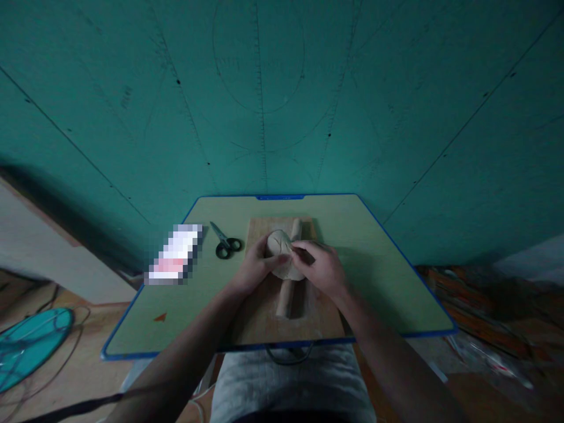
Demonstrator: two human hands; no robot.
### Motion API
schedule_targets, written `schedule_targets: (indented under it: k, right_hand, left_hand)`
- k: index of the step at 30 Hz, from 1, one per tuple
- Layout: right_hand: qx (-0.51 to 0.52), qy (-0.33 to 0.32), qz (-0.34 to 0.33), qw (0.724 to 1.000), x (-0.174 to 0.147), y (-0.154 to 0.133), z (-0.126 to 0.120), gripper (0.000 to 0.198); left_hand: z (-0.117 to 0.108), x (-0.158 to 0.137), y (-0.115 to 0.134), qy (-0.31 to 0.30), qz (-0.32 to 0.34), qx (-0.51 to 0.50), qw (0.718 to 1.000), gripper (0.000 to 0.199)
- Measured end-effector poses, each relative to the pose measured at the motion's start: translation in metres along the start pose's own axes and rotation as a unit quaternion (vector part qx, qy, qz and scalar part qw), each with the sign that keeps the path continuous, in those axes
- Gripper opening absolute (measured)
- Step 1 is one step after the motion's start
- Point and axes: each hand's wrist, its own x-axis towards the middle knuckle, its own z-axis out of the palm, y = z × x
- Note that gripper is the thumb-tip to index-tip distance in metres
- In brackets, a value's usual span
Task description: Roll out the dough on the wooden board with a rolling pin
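Note:
A pale round piece of dough (279, 242), creased on top, is held between my two hands above a wooden board (259, 317). My left hand (255, 263) cups its left side, with the thumb laid across the front. At the right edge, my right hand (321, 265) pinches the dough between thumb and fingers. A wooden rolling pin (285, 298) lies lengthwise on the board, its middle hidden behind the dough. Whitish dust, like flour, marks the board around the pin.
Scissors with black handles (225, 244) lie left of the board on the blue-edged table (379, 294). Further left is a pixelated bright rectangle (176, 255), and an orange scrap (161, 317) sits near the front. A green wall (282, 129) rises directly behind the table.

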Motion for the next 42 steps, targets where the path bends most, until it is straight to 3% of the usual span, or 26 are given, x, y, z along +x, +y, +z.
schedule_targets:
  k: [5,11,25,34,42]
  right_hand:
    - [-0.016,0.003,0.001,1.000,0.0004,0.0022,-0.0011,0.015]
    - [0.040,-0.004,-0.018,0.999,0.0020,-0.0001,-0.0027,0.019]
    - [0.046,0.023,0.027,0.998,0.0009,-0.0002,-0.0012,0.017]
    - [0.104,0.000,0.002,0.995,0.0031,0.0029,-0.0007,0.015]
    - [0.076,0.023,0.009,0.997,0.0030,0.0011,0.0008,0.015]
  left_hand:
    - [-0.0006,0.0000,-0.0011,0.000,-0.008,-0.025,1.000,0.059]
    - [0.0003,0.0013,-0.0021,-0.002,-0.016,-0.072,0.997,0.059]
    - [0.0009,0.0018,-0.0014,-0.007,-0.016,-0.067,0.998,0.055]
    - [-0.0007,0.0027,-0.0031,0.015,-0.005,-0.084,0.996,0.055]
    - [-0.0007,0.0021,-0.0009,-0.006,-0.024,-0.099,0.995,0.062]
